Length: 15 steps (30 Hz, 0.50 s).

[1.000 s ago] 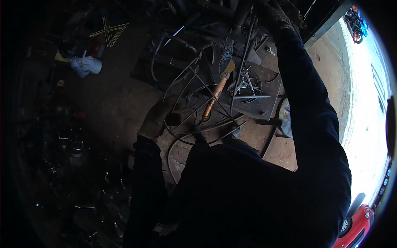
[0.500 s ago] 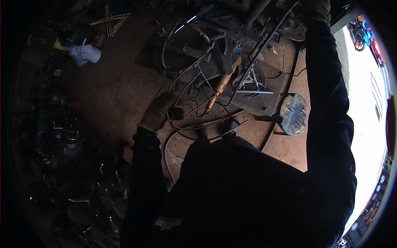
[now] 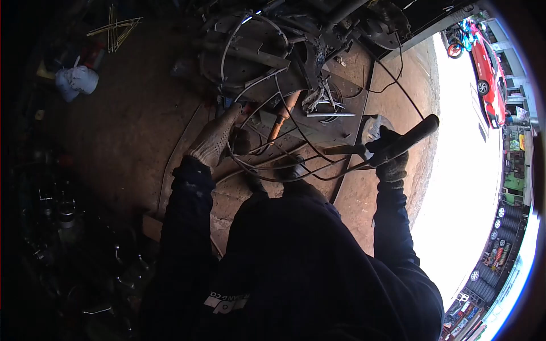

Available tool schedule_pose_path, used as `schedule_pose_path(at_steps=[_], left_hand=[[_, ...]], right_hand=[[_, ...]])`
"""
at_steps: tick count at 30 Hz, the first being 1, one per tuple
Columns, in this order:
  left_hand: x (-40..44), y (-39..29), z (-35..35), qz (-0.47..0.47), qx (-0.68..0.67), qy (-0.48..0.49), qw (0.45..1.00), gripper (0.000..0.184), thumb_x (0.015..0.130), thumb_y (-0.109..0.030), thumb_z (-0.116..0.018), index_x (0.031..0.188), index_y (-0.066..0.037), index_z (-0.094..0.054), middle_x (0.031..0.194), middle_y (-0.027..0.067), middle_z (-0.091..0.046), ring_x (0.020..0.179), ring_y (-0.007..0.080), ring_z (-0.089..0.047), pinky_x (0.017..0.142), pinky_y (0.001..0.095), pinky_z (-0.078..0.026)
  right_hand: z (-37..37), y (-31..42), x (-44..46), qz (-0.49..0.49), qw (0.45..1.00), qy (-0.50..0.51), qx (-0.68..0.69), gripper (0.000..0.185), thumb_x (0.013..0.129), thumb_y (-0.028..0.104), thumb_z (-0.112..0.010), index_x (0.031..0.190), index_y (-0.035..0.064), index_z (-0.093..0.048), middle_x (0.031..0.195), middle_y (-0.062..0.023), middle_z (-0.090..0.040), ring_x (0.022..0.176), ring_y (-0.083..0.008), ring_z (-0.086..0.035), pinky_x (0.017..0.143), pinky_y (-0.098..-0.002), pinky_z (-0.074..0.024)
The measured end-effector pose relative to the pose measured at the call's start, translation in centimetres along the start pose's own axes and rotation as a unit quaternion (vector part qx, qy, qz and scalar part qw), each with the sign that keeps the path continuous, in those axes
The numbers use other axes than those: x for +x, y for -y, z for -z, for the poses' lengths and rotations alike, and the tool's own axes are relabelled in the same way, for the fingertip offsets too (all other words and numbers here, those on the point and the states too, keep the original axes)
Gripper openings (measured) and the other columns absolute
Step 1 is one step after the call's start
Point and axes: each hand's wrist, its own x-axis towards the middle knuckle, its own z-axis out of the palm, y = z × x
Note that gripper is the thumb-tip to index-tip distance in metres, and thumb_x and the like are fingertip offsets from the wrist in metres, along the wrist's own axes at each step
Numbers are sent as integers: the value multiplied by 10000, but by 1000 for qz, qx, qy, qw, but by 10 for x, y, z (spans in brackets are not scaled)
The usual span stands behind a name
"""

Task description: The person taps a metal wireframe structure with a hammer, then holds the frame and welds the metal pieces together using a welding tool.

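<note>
My gloved left hand [image 3: 217, 135] is closed around part of a bent metal rod frame [image 3: 287, 108], whose thin curved rods spread between my two hands. My gloved right hand [image 3: 391, 156] grips a long dark bar with a rounded end [image 3: 412, 136], slanting up to the right. Its lower end meets a curved rod, though the exact joint is hard to see. Beneath the rods lies an orange-handled tool [image 3: 282, 118]. Partly hidden behind my right hand is a worn rounded plate [image 3: 374, 126].
Dark metal scrap and hoops [image 3: 250, 51] pile up ahead. Crossed yellow sticks [image 3: 115, 31] and a whitish bundle [image 3: 77, 80] lie on the floor at left. Dim parts [image 3: 65, 210] crowd the lower left. Outside at right stands a red car [image 3: 487, 79].
My right hand has come down from the upper right to beside the worn plate, bringing the dark bar lower. My left hand stays about in place. The whole view has shifted.
</note>
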Motion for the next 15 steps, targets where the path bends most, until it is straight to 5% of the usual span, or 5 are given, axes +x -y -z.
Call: schedule_pose_path(at_steps=[4, 11, 12, 15], left_hand=[[-2, -8, -4, -38, 21, -27, 999, 506, 966, -536, -582, 1101, -52, -638, 807, 54, -657, 583, 126, -595, 514, 268, -490], [0, -17, 0, -53, 120, 33, 991, 625, 981, -598, -499, 1194, -24, -624, 983, 46, -644, 784, 94, -578, 661, 254, -459], [-2, -18, -5, -64, 138, 9, 988, 671, 982, -609, -485, 1261, -9, -601, 1033, 53, -640, 826, 97, -571, 703, 258, -461], [10, -18, 3, 21, 147, 42, 988, 755, 978, -615, -487, 1381, 23, -511, 1193, 91, -618, 949, 143, -586, 820, 285, -467]], right_hand=[[1, -13, -36, -106, 991, 9, -82, 423, 838, 176, -742, 1208, 30, -597, 1029, -105, -693, 987, -235, -670, 867, -371, -521], [-10, 32, -44, -157, 980, 43, -115, 401, 832, 184, -738, 1190, 52, -616, 1064, -86, -701, 1011, -228, -669, 866, -365, -517], [-16, 43, -43, -44, 970, 81, -224, 341, 902, 144, -676, 1217, 31, -611, 981, -79, -697, 862, -203, -687, 763, -330, -553], [-22, 48, -35, 26, 931, 145, -335, 390, 832, 137, -736, 1187, 31, -613, 1030, -113, -704, 942, -254, -692, 826, -358, -539]])
